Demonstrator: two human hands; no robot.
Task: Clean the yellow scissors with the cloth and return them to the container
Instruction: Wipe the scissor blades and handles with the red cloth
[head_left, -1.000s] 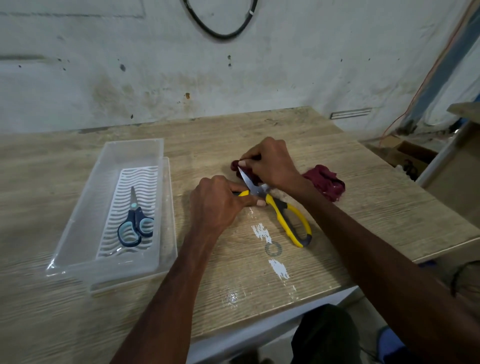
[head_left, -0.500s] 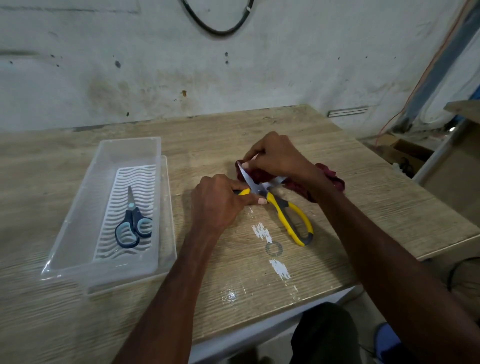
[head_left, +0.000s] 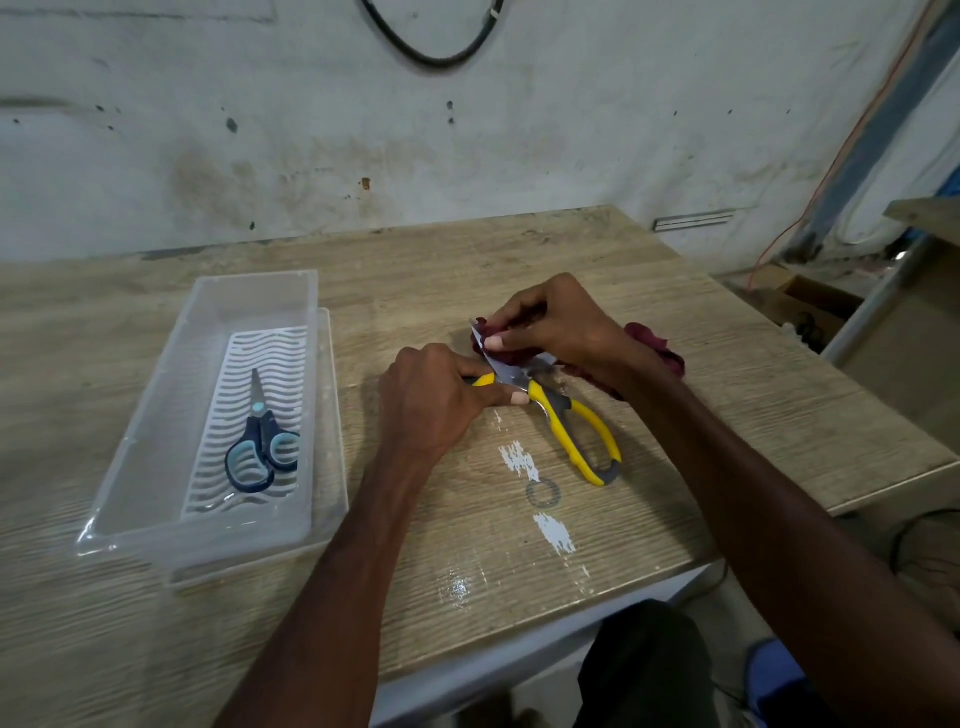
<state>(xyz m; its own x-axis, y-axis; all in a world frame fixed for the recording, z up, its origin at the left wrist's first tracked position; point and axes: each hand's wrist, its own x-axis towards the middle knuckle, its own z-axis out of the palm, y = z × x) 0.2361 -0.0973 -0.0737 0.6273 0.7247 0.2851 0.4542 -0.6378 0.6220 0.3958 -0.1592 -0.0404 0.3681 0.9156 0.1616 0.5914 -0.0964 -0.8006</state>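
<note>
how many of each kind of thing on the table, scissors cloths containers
scissors: 2 (yellow scissors, blue scissors)
cloth: 1
container: 1
total: 4

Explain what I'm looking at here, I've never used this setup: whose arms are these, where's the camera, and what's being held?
No machine here: these are a person's bare arms, seen from a camera worn on the head, looking down at a wooden table. The left hand holds the yellow scissors near the pivot. The right hand pinches a dark red cloth against the blade. To the left sits a clear container with blue scissors inside.
</note>
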